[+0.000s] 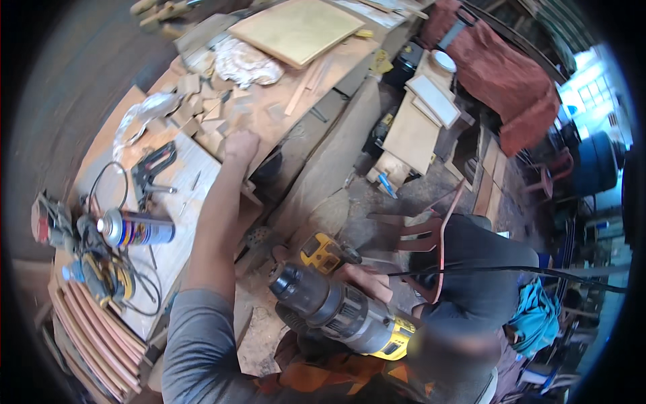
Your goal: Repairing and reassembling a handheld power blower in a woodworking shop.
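My left arm stretches across the workbench, and my left hand [241, 146] rests closed at its front edge. Beside it lie several small wood offcuts [195, 101]; whether the fingers hold anything is hidden. Close below me a yellow and black power drill [343, 313] points its chuck to the left. Part of my right hand [367, 281] shows beyond the drill's body, closed around its handle, with the forearm hidden. A yellow battery pack [321, 252] shows near those fingers. Left of my left arm are a black staple gun [153, 168] and a spray can [138, 229].
A framed yellowish panel [296, 30] and crumpled plastic [245, 62] lie on the bench's far part. Corded tools [101, 273] and curved wood strips [94, 337] are at the left. A person in dark trousers [481, 252] is at the right, near a pinkish chair [441, 242]. A black cable [505, 269] crosses there.
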Action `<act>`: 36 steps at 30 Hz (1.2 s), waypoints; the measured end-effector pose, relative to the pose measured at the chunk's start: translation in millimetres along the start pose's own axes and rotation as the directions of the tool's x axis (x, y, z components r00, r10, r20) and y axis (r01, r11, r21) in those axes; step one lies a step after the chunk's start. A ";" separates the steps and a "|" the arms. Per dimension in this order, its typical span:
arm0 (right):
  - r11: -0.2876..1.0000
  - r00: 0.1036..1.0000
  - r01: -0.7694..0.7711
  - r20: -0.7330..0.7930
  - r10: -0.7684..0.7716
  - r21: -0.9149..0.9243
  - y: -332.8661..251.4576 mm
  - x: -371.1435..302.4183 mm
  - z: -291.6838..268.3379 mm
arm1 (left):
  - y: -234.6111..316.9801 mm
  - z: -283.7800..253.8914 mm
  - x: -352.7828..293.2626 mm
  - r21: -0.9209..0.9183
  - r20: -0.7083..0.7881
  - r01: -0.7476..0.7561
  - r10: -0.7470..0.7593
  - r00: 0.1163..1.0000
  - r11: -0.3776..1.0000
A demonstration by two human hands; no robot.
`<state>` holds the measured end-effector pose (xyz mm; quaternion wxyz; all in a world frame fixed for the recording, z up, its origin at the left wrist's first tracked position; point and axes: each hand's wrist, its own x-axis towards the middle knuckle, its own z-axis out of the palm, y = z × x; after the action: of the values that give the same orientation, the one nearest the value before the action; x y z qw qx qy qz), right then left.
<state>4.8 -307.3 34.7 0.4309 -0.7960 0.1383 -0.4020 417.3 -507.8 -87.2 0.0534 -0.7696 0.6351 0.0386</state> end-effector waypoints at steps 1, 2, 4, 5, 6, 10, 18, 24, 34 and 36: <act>1.000 1.000 -0.006 -0.020 0.006 -0.025 -8.1 4.4 -0.8 | 2.4 2.2 7.3 0.103 0.036 -0.067 0.064 0.997 0.992; 1.000 0.998 0.000 -0.063 -0.001 -0.017 -13.8 11.1 0.5 | 6.2 0.0 9.2 0.208 0.078 -0.125 0.111 0.991 0.970; 0.998 0.981 0.059 -0.186 -0.062 -0.022 -14.9 20.3 9.1 | 14.6 -0.5 4.0 0.156 -0.026 -0.096 0.102 0.994 0.983; 0.998 0.979 0.064 -0.194 -0.066 -0.019 -14.4 17.6 16.9 | 14.1 -2.2 -1.1 0.103 -0.121 -0.054 0.067 0.990 0.993; 0.994 0.956 0.021 -0.289 -0.052 -0.110 -14.5 12.3 26.4 | 21.2 -16.0 -5.6 0.108 -0.122 -0.063 0.076 0.990 0.992; 0.936 0.912 0.102 -0.343 -0.224 -0.338 -16.1 27.0 29.6 | 42.4 -68.3 -37.5 -0.405 -0.495 -0.083 -0.142 0.857 0.911; 0.949 0.977 0.185 -0.052 -0.205 -0.255 -4.2 38.2 12.9 | 7.5 -67.4 -254.4 -0.771 -0.165 -0.467 -0.573 0.803 -0.433; 0.990 0.978 -0.075 0.202 0.050 0.117 -3.4 21.3 35.2 | 51.4 -103.6 -354.0 -0.523 -0.151 -0.546 -0.559 0.815 -0.655; 0.857 0.795 -0.466 0.529 0.297 0.219 23.1 18.3 45.4 | 90.1 -198.5 -393.2 -0.287 -0.239 -0.702 -0.661 0.712 -0.652; 0.139 0.494 -0.837 0.620 0.610 0.530 37.8 20.2 51.1 | 97.7 -206.1 -397.3 -0.356 -0.264 -0.729 -0.685 0.679 -0.585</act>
<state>61.2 -311.6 -0.5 0.8843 -0.3867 0.2573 -0.0476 244.0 -166.5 164.4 -0.9266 -0.2024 0.1660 0.2699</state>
